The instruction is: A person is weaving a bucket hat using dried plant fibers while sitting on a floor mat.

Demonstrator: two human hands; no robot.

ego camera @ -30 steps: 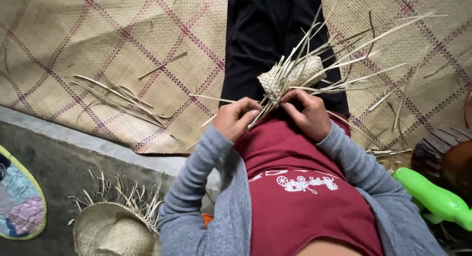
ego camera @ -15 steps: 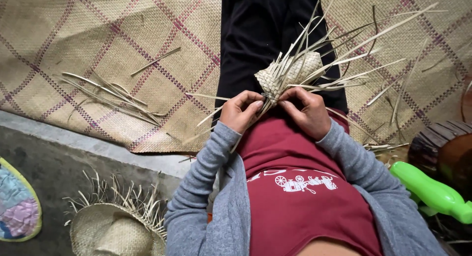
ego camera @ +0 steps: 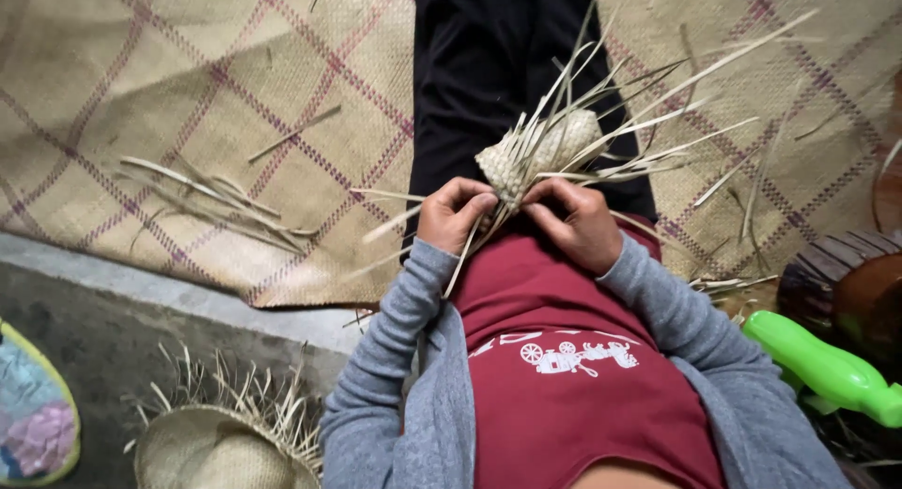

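The person sits with legs stretched out over a woven floor mat (ego camera: 188, 94), working a small woven straw piece (ego camera: 540, 151) held above the lap. The left hand (ego camera: 456, 215) has its fingers (ego camera: 474, 207) curled and pinched on the straw strips at the lower left edge of the piece. The right hand (ego camera: 578, 224) has its fingers (ego camera: 545, 193) pressed on the strips just below it, closed around them. Both hands nearly meet under the weave, and long loose strips fan out up and to the right.

Compared with half a second ago, little has changed: the hands stay at the base of the woven piece in the same grip, the left fingers tucked a touch more tightly inward, and the piece sits in the same place over the dark trousers.

A bundle of loose straw strips (ego camera: 216, 202) lies on the mat well to the left. An unfinished straw hat (ego camera: 221, 442) with a frayed rim rests on the floor near the left elbow. A green plastic object (ego camera: 827, 372) lies by the right arm, beside a dark wooden object (ego camera: 846, 278).
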